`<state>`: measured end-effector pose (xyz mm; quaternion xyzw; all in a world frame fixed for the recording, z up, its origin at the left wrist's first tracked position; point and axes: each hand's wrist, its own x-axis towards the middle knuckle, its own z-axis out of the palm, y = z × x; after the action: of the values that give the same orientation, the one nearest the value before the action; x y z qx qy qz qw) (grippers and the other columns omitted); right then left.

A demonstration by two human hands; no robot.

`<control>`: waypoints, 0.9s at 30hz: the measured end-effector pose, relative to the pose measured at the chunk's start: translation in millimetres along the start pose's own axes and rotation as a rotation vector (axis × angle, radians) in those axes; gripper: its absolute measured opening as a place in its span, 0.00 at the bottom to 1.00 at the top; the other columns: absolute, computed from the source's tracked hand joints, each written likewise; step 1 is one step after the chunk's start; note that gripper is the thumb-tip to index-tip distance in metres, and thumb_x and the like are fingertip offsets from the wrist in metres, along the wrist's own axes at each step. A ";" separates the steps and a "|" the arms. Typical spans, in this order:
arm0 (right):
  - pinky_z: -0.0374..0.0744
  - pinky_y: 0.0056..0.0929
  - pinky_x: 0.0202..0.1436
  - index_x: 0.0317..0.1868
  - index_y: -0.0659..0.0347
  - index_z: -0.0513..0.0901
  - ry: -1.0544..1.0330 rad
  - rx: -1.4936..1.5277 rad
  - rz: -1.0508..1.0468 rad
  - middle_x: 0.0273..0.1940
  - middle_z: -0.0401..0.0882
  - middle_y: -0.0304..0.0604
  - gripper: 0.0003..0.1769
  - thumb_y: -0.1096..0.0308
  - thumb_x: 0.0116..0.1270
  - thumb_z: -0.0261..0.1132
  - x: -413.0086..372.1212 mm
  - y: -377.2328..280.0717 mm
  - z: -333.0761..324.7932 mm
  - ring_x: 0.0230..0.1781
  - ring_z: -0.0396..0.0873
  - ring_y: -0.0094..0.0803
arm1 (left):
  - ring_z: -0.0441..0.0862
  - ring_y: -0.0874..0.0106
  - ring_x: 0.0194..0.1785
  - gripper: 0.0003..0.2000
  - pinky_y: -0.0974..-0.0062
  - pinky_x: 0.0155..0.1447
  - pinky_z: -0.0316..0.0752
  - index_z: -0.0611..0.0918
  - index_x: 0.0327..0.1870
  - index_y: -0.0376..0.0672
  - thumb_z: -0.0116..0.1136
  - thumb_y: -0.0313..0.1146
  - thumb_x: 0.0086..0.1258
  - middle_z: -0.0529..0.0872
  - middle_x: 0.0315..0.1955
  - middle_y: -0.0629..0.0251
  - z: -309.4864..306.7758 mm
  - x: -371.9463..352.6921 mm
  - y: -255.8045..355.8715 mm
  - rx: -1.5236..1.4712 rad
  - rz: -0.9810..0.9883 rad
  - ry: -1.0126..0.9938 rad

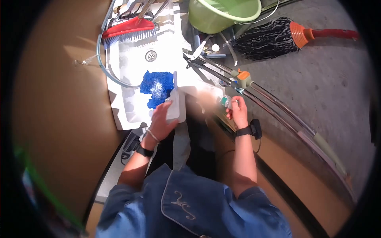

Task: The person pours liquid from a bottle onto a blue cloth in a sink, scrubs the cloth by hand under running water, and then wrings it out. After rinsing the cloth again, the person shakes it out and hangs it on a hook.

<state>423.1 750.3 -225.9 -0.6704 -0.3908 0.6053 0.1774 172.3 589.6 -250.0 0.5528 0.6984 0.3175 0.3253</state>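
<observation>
In the white sink (pixel 129 101) lies a crumpled blue cloth (pixel 157 85), looking wet and shiny under the bright light. My left hand (pixel 162 119) is over the sink's near side, its fingers stretched toward the cloth's lower edge and the thumb apart. To the right of the sink, my right hand (pixel 239 111) grips a small clear bottle (pixel 225 101) with a green label, tipped to the left. A pale blurred patch shows just left of the bottle.
A hose (pixel 99 51) curves along the sink's left side. A red broom head (pixel 129 27) rests across its far end, beyond the drain (pixel 151 56). A green bucket (pixel 222 16), black-bristled broom (pixel 266 39) and metal poles (pixel 274 103) occupy the right.
</observation>
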 end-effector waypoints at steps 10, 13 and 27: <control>0.75 0.46 0.41 0.45 0.58 0.75 0.315 -0.757 -0.219 0.37 0.79 0.56 0.19 0.55 0.59 0.61 144.7 136.7 -16.2 0.40 0.77 0.54 | 0.70 0.73 0.50 0.21 0.76 0.48 0.70 0.72 0.57 0.45 0.57 0.27 0.60 0.71 0.48 0.67 -15.2 -28.7 -99.4 -0.312 -0.588 0.109; 0.75 0.43 0.45 0.49 0.57 0.73 0.274 -1.099 -0.042 0.41 0.79 0.52 0.22 0.59 0.56 0.64 187.9 149.6 -18.6 0.43 0.77 0.49 | 0.69 0.74 0.51 0.20 0.77 0.50 0.70 0.72 0.57 0.44 0.55 0.26 0.62 0.71 0.48 0.68 -22.6 -21.4 -106.2 -0.330 -0.638 0.142; 0.78 0.33 0.34 0.41 0.64 0.77 0.054 -0.558 -0.338 0.29 0.80 0.43 0.08 0.70 0.63 0.57 164.5 141.8 1.6 0.34 0.81 0.36 | 0.76 0.73 0.47 0.18 0.76 0.49 0.71 0.70 0.58 0.47 0.50 0.38 0.69 0.77 0.47 0.67 12.7 0.4 -186.8 -1.048 -1.043 0.333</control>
<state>459.2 781.9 -437.7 -0.6349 -0.6423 0.4187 0.0950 76.8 556.0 -407.6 -0.1313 0.6671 0.4920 0.5438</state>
